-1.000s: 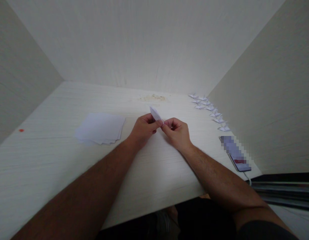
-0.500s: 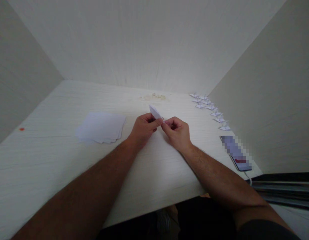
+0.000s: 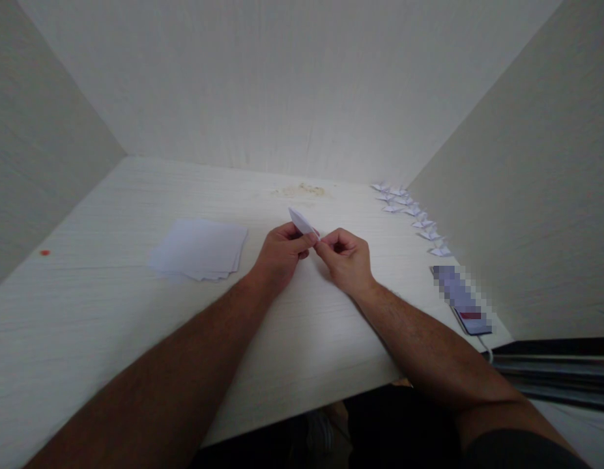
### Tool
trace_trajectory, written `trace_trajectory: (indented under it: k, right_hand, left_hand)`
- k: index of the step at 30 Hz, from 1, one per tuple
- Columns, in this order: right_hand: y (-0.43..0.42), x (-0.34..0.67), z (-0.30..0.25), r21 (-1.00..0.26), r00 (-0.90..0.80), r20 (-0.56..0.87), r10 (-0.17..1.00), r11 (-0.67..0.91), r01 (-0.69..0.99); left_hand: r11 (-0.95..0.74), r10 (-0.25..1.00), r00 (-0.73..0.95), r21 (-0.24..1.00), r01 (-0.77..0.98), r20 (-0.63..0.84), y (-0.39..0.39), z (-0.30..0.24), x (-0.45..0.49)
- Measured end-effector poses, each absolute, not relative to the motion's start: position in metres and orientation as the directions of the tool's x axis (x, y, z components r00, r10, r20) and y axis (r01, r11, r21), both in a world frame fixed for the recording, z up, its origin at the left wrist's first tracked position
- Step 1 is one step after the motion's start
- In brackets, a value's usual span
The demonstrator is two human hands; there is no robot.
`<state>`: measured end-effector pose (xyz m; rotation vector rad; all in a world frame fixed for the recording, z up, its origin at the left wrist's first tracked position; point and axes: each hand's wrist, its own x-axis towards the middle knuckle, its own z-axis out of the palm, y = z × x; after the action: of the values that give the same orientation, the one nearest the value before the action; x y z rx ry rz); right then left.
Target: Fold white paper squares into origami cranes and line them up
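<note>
Near the middle of the view, over the table, is a small folded paper (image 3: 302, 220), white and matte, long and narrow in shape, with its pointed tip directed between ten and eleven o'clock. The left hand (image 3: 283, 251) grips its body between thumb and fingers. The right hand (image 3: 348, 260) has the thumb and forefinger pinched at the lower end of the paper, at about four o'clock, and its other fingers are curled.

At twelve o'clock from the paper, a rough brownish stain (image 3: 304, 190) marks the table (image 3: 292, 365), whose pale surface has a fine grain like wood. Near nine o'clock lies a stack of thin, smooth white sheets (image 3: 201, 247) with edges not aligned; farther in the same direction is a small red spot (image 3: 45, 253). Toward three o'clock, small paper birds (image 3: 439, 250), with sharp folded points, form a slanting group. At four o'clock rests a flat rectangular phone (image 3: 459, 303), its screen partly pixelated, with a white cable (image 3: 486, 350) at its lower end.
</note>
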<state>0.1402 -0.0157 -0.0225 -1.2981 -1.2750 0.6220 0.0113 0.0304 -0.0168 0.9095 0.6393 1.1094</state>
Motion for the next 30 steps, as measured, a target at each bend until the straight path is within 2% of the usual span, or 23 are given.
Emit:
trace_trajectory:
  k: [11,21,30]
  right_hand:
    - [-0.018,0.146,-0.02,-0.924,0.277,0.287,0.917,0.189,0.333]
    - [-0.014,0.153,-0.016,-0.991,0.209,0.026,0.978,-0.003,0.134]
    - [-0.014,0.153,-0.015,-0.991,0.17,0.029,0.985,0.007,0.131]
  left_hand:
    - [0.099,0.926,0.375,0.94,-0.328,0.033,0.03,-0.017,0.014]
    - [0.071,0.944,0.328,0.951,-0.301,0.033,0.031,-0.017,0.013]
    - [0.033,0.973,0.229,0.961,-0.276,0.033,0.031,-0.02,0.016]
